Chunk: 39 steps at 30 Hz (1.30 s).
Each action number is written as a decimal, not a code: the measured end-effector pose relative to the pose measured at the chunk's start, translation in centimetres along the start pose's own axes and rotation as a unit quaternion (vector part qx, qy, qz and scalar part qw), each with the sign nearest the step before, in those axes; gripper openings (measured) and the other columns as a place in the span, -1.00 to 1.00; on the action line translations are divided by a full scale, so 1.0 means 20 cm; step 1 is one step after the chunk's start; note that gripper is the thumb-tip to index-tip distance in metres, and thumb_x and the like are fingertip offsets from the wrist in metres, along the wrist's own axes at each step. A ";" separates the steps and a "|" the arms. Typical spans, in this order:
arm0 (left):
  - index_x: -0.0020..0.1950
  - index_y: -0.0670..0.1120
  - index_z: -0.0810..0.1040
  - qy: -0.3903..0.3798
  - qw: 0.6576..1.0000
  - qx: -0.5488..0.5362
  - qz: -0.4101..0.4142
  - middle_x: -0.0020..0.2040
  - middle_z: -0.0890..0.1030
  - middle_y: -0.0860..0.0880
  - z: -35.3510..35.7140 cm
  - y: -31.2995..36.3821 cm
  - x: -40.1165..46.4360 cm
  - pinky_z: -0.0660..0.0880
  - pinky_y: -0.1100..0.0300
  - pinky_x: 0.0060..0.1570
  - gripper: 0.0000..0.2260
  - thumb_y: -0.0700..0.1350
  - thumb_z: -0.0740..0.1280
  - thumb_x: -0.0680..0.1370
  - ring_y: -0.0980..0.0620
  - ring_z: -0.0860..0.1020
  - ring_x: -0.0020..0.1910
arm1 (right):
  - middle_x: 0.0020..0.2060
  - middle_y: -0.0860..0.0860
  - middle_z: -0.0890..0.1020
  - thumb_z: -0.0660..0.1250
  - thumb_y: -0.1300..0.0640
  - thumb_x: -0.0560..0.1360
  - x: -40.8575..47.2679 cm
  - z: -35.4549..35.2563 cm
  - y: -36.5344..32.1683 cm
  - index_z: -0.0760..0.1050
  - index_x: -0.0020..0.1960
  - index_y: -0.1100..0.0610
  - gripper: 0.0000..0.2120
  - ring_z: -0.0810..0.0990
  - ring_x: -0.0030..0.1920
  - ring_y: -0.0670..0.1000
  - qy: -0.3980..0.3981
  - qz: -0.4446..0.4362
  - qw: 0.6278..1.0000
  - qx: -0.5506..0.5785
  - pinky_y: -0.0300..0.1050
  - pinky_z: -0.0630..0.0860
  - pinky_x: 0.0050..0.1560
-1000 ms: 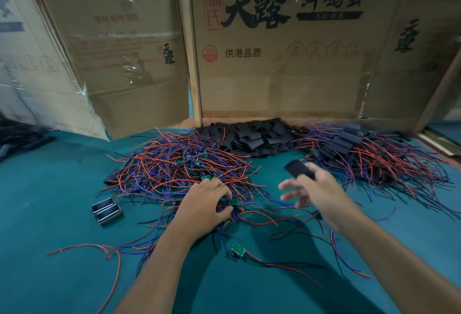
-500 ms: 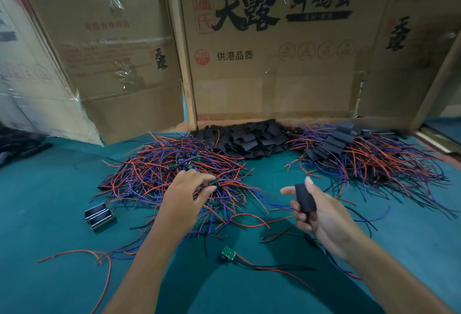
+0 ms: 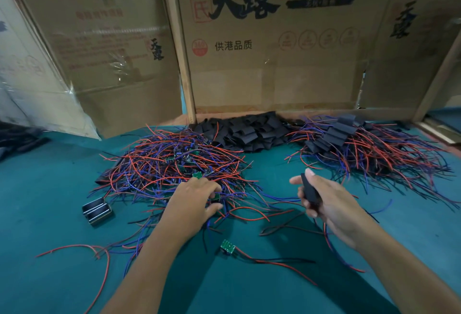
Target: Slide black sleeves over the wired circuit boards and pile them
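A tangled heap of green circuit boards with red, blue and black wires (image 3: 172, 164) lies left of centre on the green table. My left hand (image 3: 192, 201) rests on its near edge, fingers pinching a small green board (image 3: 216, 197). My right hand (image 3: 324, 201) holds one black sleeve (image 3: 309, 190) upright between thumb and fingers. A heap of loose black sleeves (image 3: 249, 131) sits at the back by the cardboard. To the right lies the pile of sleeved boards (image 3: 361, 146) with wires fanning out. One stray wired board (image 3: 227, 247) lies near me.
Cardboard boxes (image 3: 274, 51) wall off the back of the green table (image 3: 50, 189). A small black and metal part (image 3: 97, 211) lies left of the wire heap. Loose red wires (image 3: 94, 256) trail at the near left. A wooden slat (image 3: 441, 71) leans at the right.
My left hand has come back from the heap's middle to its near edge and closed on a board. My right hand turned the black sleeve upright and holds it there.
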State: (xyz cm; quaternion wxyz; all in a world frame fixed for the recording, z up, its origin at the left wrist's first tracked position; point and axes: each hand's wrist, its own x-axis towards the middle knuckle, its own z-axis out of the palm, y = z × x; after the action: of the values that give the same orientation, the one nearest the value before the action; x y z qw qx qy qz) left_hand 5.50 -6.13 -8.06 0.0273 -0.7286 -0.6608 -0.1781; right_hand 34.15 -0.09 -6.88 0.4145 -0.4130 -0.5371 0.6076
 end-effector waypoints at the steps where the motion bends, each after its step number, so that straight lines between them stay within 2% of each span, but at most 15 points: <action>1: 0.23 0.08 0.52 -0.001 1.000 0.011 -0.006 0.06 0.49 0.12 0.00 0.00 0.00 0.29 0.14 0.13 -0.75 0.12 0.33 0.59 0.05 0.40 0.12 | -0.30 0.00 0.50 0.25 -0.23 0.45 0.00 -0.01 0.00 0.61 0.06 0.15 -0.52 0.41 -0.33 -0.04 0.005 -0.005 1.000 -0.012 -0.12 0.31 -0.38; 6: 0.22 0.12 0.51 -0.015 0.999 0.020 -0.032 0.16 0.47 0.13 0.00 0.00 -0.01 0.26 0.15 0.17 -0.79 0.13 0.27 0.62 0.07 0.38 0.20 | -0.28 -0.01 0.56 0.29 -0.25 0.40 0.01 -0.04 0.02 0.62 0.03 0.11 -0.53 0.45 -0.36 -0.07 0.027 -0.027 0.999 -0.025 -0.16 0.36 -0.39; 10: 0.08 0.09 0.51 0.000 1.000 0.016 -0.027 0.05 0.53 0.14 -0.02 0.02 -0.01 0.25 0.13 0.09 -0.87 0.09 0.34 0.59 0.05 0.41 0.11 | -0.30 -0.03 0.58 0.30 -0.28 0.38 0.02 -0.05 0.03 0.63 0.00 0.09 -0.54 0.46 -0.38 -0.07 0.032 -0.031 0.998 -0.048 -0.21 0.39 -0.41; 13: 0.06 0.06 0.52 0.047 0.999 -0.014 -0.019 -0.03 0.56 0.18 -0.05 0.02 -0.02 0.22 0.14 0.03 -0.87 0.05 0.39 0.57 0.06 0.45 0.04 | -0.28 -0.04 0.61 0.32 -0.15 0.50 0.01 -0.06 0.02 0.59 0.04 0.09 -0.67 0.48 -0.37 -0.08 0.037 -0.044 0.993 -0.103 -0.13 0.43 -0.33; 15: 0.16 0.03 0.57 0.088 0.995 -0.055 -0.010 0.00 0.57 0.17 -0.09 0.02 -0.03 0.24 0.13 0.07 -0.82 -0.03 0.40 0.57 0.06 0.47 0.06 | -0.23 -0.11 0.65 0.36 -0.05 0.53 0.01 -0.08 0.02 0.55 0.07 0.02 -0.81 0.54 -0.32 -0.15 0.061 -0.087 0.967 -0.232 -0.18 0.44 -0.20; 17: 0.25 -0.01 0.58 0.123 0.989 -0.087 0.005 0.07 0.58 0.11 -0.13 0.03 -0.04 0.31 0.11 0.16 -0.76 -0.08 0.39 0.58 0.05 0.48 0.12 | -0.19 -0.17 0.65 0.39 0.00 0.51 0.00 -0.08 0.02 0.51 0.08 -0.06 -0.84 0.57 -0.21 -0.24 0.082 -0.138 0.915 -0.370 -0.38 0.41 -0.19; 20: 0.22 -0.05 0.61 0.177 0.976 -0.119 0.049 0.10 0.57 0.06 -0.19 0.04 -0.05 0.36 0.28 0.17 -0.80 -0.10 0.35 0.61 0.11 0.50 0.11 | -0.13 -0.13 0.64 0.38 0.02 0.52 -0.01 -0.07 0.01 0.50 0.17 -0.02 -0.77 0.56 -0.16 -0.10 0.056 -0.172 0.879 -0.441 -0.49 0.35 -0.20; 22: 0.20 -0.07 0.62 0.203 0.968 -0.136 0.064 0.09 0.56 0.06 -0.21 0.06 -0.05 0.35 0.38 0.16 -0.79 -0.09 0.33 0.60 0.16 0.51 0.10 | -0.07 -0.13 0.59 0.37 0.02 0.53 -0.01 -0.06 0.02 0.47 0.23 0.01 -0.71 0.51 -0.12 -0.09 0.030 -0.192 0.855 -0.480 -0.48 0.30 -0.17; 25: 0.19 -0.10 0.63 0.235 0.957 -0.157 0.069 0.08 0.56 0.05 -0.22 0.07 -0.06 0.33 0.41 0.18 -0.79 -0.12 0.33 0.58 0.21 0.50 0.12 | -0.04 -0.12 0.59 0.38 0.02 0.53 0.00 -0.06 0.03 0.46 0.24 -0.01 -0.70 0.52 -0.17 -0.09 -0.002 -0.205 0.844 -0.496 -0.44 0.31 -0.16; 27: 0.20 -0.09 0.62 0.250 0.951 -0.171 0.066 0.08 0.56 0.05 -0.23 0.08 -0.06 0.35 0.39 0.18 -0.78 -0.12 0.34 0.58 0.21 0.50 0.13 | -0.05 -0.15 0.59 0.38 0.00 0.52 0.00 -0.05 0.05 0.45 0.22 -0.07 -0.71 0.52 -0.19 -0.16 -0.015 -0.205 0.843 -0.497 -0.43 0.35 -0.16; 30: 0.21 -0.07 0.62 0.259 0.948 -0.174 0.066 0.08 0.56 0.06 -0.23 0.09 -0.06 0.35 0.37 0.18 -0.78 -0.12 0.33 0.58 0.19 0.51 0.13 | -0.07 -0.17 0.58 0.37 0.00 0.52 0.01 -0.05 0.06 0.43 0.18 -0.13 -0.74 0.51 -0.16 -0.20 -0.013 -0.218 0.846 -0.487 -0.43 0.38 -0.14; 34: 0.18 -0.06 0.64 0.269 0.944 -0.176 0.071 0.06 0.56 0.05 -0.24 0.10 -0.06 0.34 0.38 0.17 -0.80 -0.15 0.33 0.58 0.19 0.52 0.11 | -0.03 -0.15 0.61 0.35 0.00 0.54 0.00 -0.05 0.04 0.42 0.21 -0.10 -0.74 0.56 -0.09 -0.17 -0.013 -0.220 0.856 -0.468 -0.38 0.41 -0.04; 39: 0.18 -0.06 0.64 0.273 0.943 -0.179 0.068 0.05 0.55 0.04 -0.24 0.11 -0.07 0.35 0.39 0.16 -0.80 -0.15 0.33 0.58 0.19 0.52 0.11 | -0.02 -0.11 0.63 0.37 0.09 0.54 -0.04 -0.01 0.01 0.46 0.25 0.01 -0.71 0.55 -0.03 -0.18 -0.036 -0.229 0.865 -0.446 -0.54 0.33 -0.08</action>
State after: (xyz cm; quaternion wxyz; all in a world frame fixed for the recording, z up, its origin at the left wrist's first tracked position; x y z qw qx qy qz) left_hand 6.51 -8.97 -3.53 0.0878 -0.6879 -0.5341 -0.4836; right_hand 34.59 -0.72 -7.08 0.2939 -0.3966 -0.8449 0.2060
